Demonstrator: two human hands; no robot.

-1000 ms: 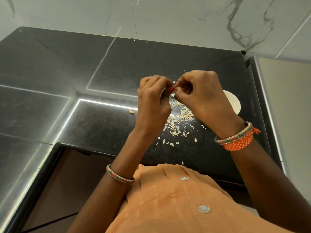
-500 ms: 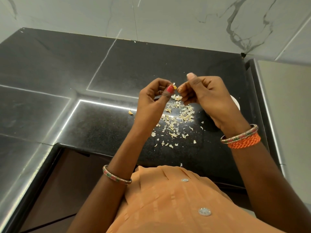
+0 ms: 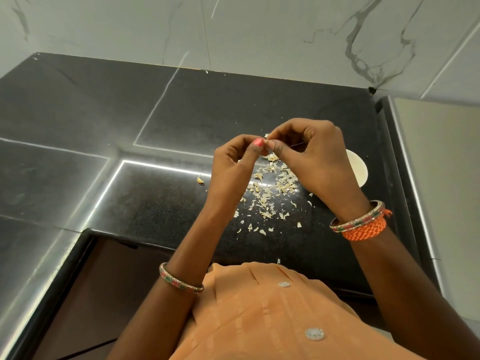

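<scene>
My left hand [image 3: 233,165] and my right hand [image 3: 311,154] meet above the black counter [image 3: 155,203]. Both pinch a small pale piece, likely a garlic clove [image 3: 266,137], between thumbs and fingertips; most of it is hidden by the fingers. Below the hands lies a scatter of pale peel flakes [image 3: 270,193]. A white bowl [image 3: 358,167] stands behind my right hand, partly hidden by it.
One stray peel piece [image 3: 200,180] lies left of the pile. A marble wall [image 3: 259,29] backs the counter. A pale surface [image 3: 441,178] rises at the right edge. The counter's front edge [image 3: 117,240] drops off near my body.
The hands were slightly apart half a second ago; now their fingertips have come together again on the small piece. The camera view shifted a little.
</scene>
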